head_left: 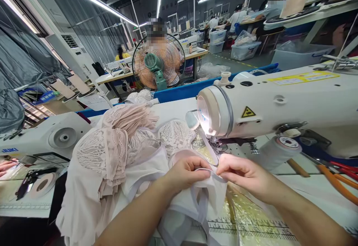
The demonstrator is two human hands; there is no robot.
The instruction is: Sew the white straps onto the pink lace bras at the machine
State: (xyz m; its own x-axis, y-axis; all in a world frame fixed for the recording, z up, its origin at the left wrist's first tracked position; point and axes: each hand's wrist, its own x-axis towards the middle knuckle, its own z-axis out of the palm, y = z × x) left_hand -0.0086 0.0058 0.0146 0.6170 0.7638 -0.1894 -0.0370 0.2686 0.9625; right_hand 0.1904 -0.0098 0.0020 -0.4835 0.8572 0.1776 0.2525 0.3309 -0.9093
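Thumb and fingers of my left hand (188, 171) pinch the narrow edge of a pale bra (179, 157). Close beside it, my right hand (237, 171) pinches the same edging a short way to the right. The bra's light fabric hangs below both hands over the table. Just behind my fingers is the needle area of a white sewing machine (268, 100), lit by its lamp. To the left lies a heap of lace bras (95, 156) in white and pale pink, partly touching the piece I hold.
A spool of grey thread (279, 150) stands right of the needle. Orange-handled scissors (335, 182) lie at the right edge. A second sewing machine (61, 136) is at left; a large fan (156, 65) stands beyond the table. People sit at machines farther back.
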